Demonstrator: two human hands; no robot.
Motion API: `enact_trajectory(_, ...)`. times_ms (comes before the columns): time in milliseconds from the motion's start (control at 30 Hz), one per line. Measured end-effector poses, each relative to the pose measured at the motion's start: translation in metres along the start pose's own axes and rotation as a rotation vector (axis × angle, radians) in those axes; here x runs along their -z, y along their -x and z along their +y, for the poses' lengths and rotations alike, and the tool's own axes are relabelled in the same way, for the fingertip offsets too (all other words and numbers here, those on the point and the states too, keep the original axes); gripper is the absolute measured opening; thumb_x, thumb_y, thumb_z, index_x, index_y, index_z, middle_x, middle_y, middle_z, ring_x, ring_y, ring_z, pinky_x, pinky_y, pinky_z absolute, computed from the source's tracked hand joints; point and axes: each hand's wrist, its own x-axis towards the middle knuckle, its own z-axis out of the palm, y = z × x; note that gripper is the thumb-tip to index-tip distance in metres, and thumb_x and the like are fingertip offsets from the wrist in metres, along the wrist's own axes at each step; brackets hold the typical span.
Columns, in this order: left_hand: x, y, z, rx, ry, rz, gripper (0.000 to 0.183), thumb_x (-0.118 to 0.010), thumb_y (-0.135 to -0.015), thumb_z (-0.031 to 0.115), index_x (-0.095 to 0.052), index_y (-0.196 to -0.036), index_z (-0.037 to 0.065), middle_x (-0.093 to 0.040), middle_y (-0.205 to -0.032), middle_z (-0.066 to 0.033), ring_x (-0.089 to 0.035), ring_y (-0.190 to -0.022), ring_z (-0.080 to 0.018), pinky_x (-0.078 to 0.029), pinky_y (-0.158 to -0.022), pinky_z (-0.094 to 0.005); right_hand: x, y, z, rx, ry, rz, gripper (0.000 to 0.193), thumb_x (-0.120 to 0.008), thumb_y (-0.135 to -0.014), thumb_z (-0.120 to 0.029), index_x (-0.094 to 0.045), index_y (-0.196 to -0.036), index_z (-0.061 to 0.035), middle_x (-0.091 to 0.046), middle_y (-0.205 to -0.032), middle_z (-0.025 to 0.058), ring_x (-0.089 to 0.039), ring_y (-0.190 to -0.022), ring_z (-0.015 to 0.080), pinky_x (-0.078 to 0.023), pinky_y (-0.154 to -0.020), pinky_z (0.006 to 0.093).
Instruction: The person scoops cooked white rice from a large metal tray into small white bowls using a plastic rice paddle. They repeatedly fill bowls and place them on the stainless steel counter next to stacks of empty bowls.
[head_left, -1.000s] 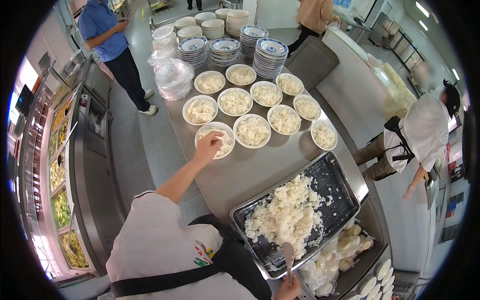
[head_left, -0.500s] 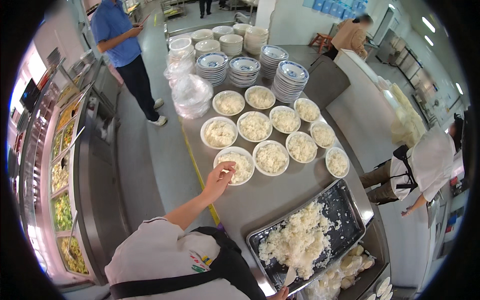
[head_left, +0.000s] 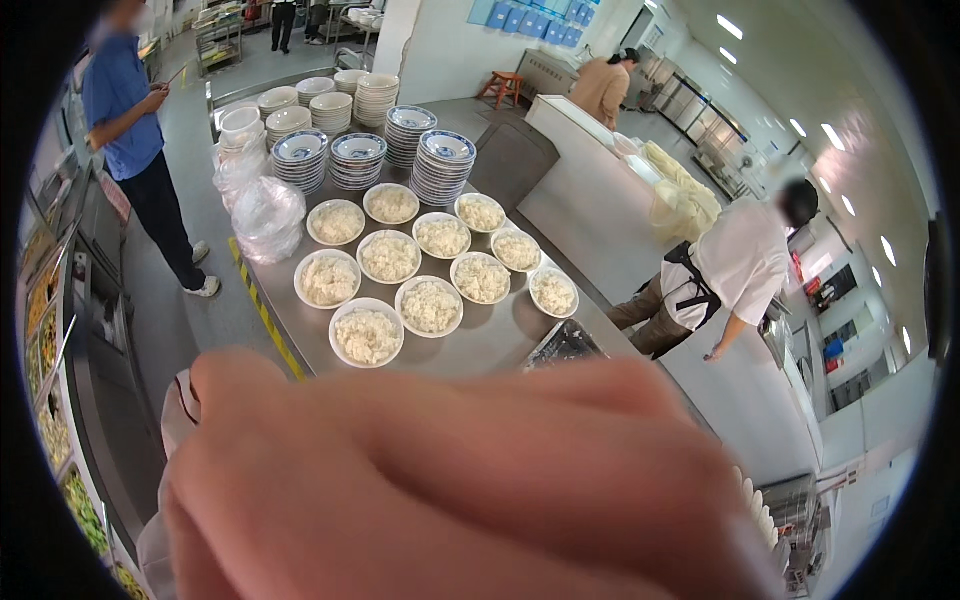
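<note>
A blurred hand, which appears to be my left hand (head_left: 430,480), fills the lower part of the view very close up. Its fingertips and anything in them cannot be made out. Beyond it, several white bowls of rice (head_left: 367,337) stand in rows on the steel table (head_left: 480,345). Only a corner of the dark metal tray (head_left: 565,345), with bits of rice on it, shows above the hand; the rest is covered. My right hand is not visible, nor is the spatula.
Stacked blue-rimmed bowls (head_left: 447,165), white bowls (head_left: 330,112) and a plastic-wrapped stack (head_left: 268,220) stand at the table's far end. A person in blue (head_left: 130,130) is at the left, one in white (head_left: 735,260) at the right, and another (head_left: 602,90) farther back.
The view has swung up and right. My left hand has left the nearest rice bowl, and a hand now looms close up, hiding most of the tray and my right hand.
</note>
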Motion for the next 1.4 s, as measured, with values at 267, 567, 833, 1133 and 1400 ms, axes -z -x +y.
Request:
enact_trajectory(267, -0.026, -0.004, 0.026, 0.272, 0.294, 0.051, 0.015, -0.053, -0.098, 0.022, -0.056, -0.098, 0.007, -0.058, -0.087, -0.0074, -0.056, -0.079, -0.0157, -0.047, -0.067, -0.0296, 0.013, 0.004, -0.034, -0.001, -0.128, 0.011, 0.029, -0.061, -0.095, -0.015, -0.064, -0.122, -0.0049, -0.055, -0.136, 0.0187, -0.060, -0.116, 0.0366, -0.053, -0.087, 0.0415)
enact_trajectory(567, 0.022, 0.027, 0.069, 0.402, 0.621, 0.132, 0.012, -0.055, -0.098, 0.017, -0.052, -0.087, 0.014, -0.051, -0.076, -0.0011, -0.054, -0.073, -0.0144, -0.045, -0.062, -0.0298, 0.017, 0.010, -0.120, -0.216, -0.311, 0.039, 0.030, -0.060, -0.086, 0.002, -0.068, -0.115, 0.0002, -0.051, -0.139, 0.0193, -0.047, -0.130, 0.0385, -0.040, -0.104, 0.0436)
enact_trajectory(833, 0.166, 0.156, 0.114, 0.466, 0.523, 0.373, 0.012, -0.056, -0.091, 0.012, -0.059, -0.091, 0.001, -0.059, -0.085, -0.0120, -0.060, -0.087, -0.0223, -0.046, -0.076, -0.0319, -0.080, 0.020, -0.291, -0.033, -0.661, 0.039, 0.031, -0.056, -0.089, 0.010, -0.058, -0.119, 0.0016, -0.051, -0.140, 0.0210, -0.065, -0.113, 0.0307, -0.049, -0.094, 0.0361)
enact_trajectory(1133, 0.319, 0.325, 0.128, 1.198, 0.295, 0.750, 0.028, -0.050, -0.097, 0.013, -0.059, -0.122, 0.005, -0.063, -0.108, -0.0060, -0.063, -0.090, -0.0120, -0.052, -0.084, -0.0272, -0.135, -0.012, -0.441, 0.197, -0.674, -0.269, 0.026, -0.055, -0.091, 0.006, -0.062, -0.115, 0.0019, -0.057, -0.134, 0.0229, -0.064, -0.113, 0.0344, -0.050, -0.093, 0.0383)
enact_trajectory(1400, 0.455, 0.376, 0.097, 1.192, 0.133, 1.150, 0.048, -0.059, -0.095, 0.020, -0.043, -0.139, 0.007, -0.058, -0.121, -0.0056, -0.061, -0.098, -0.0137, -0.052, -0.087, -0.0299, -0.201, -0.120, -0.501, 0.066, -0.879, -0.325, 0.028, -0.050, -0.100, -0.003, -0.061, -0.125, 0.0034, -0.056, -0.137, 0.0182, -0.057, -0.120, 0.0277, -0.050, -0.092, 0.0370)
